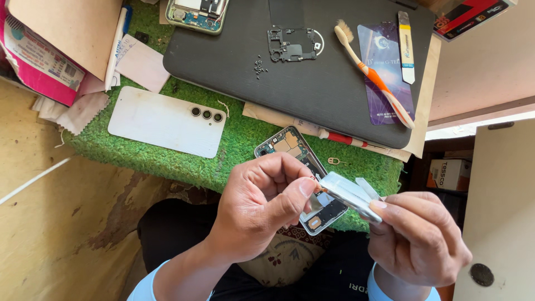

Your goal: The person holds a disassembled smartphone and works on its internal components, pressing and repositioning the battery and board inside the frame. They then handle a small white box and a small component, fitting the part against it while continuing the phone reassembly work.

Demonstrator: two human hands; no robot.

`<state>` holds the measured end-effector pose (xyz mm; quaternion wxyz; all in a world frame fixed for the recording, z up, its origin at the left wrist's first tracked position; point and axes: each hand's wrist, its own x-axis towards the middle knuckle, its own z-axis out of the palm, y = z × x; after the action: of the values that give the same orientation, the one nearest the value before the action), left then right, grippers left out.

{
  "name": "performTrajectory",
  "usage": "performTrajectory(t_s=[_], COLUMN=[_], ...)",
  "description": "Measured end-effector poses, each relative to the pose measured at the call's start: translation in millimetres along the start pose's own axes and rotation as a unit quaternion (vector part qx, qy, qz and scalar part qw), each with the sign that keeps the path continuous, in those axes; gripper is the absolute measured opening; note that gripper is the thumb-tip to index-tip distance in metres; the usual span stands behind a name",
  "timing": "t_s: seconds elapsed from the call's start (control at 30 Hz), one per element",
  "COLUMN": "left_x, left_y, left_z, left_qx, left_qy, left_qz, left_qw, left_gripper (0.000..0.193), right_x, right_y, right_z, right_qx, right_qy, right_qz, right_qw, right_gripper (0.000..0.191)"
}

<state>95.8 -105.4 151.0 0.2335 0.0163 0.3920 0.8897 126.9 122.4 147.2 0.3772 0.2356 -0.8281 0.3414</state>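
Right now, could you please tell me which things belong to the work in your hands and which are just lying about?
In hand:
- left hand
- right hand
- flat silver battery pack
- opened phone body

Lying about:
- white phone back cover
- orange-and-white toothbrush
- small dark screws
- black metal bracket
- dark closed laptop
- green turf mat

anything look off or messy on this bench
The opened phone hangs past the green mat's front edge, partly unsupported, under the left hand and right hand, which hold a flat silver part. Tiny loose screws lie scattered on the dark laptop lid, uncontained.
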Motion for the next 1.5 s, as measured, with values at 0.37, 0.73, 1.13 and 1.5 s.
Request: performTrajectory(t_s=[0.37,0.73,1.13,1.5], left_x=[-2.8,4.3,8.9,9.0], left_y=[1.7,2.9,6.0,12.9], left_z=[10.2,1.3,-5.5,-12.8], left_qx=[0.136,0.427,0.454,0.394], left_qy=[0.004,-0.007,-0.053,-0.123], left_qz=[0.162,0.455,0.465,0.420], left_qw=[0.977,0.781,0.758,0.808], left_gripper=[0.019,0.022,0.025,0.020], right_x=[-0.9,-7.5,-5.0,2.1], right_y=[8.4,11.2,9.1,9.8], right_z=[10.8,14.4,9.9,-1.1], right_qx=[0.241,0.397,0.382,0.378], right_qy=[0.000,-0.011,-0.035,-0.067], right_qz=[0.179,0.266,0.277,0.264], right_qw=[0.954,0.878,0.881,0.885], right_gripper=[0.023,0.021,0.021,0.023])
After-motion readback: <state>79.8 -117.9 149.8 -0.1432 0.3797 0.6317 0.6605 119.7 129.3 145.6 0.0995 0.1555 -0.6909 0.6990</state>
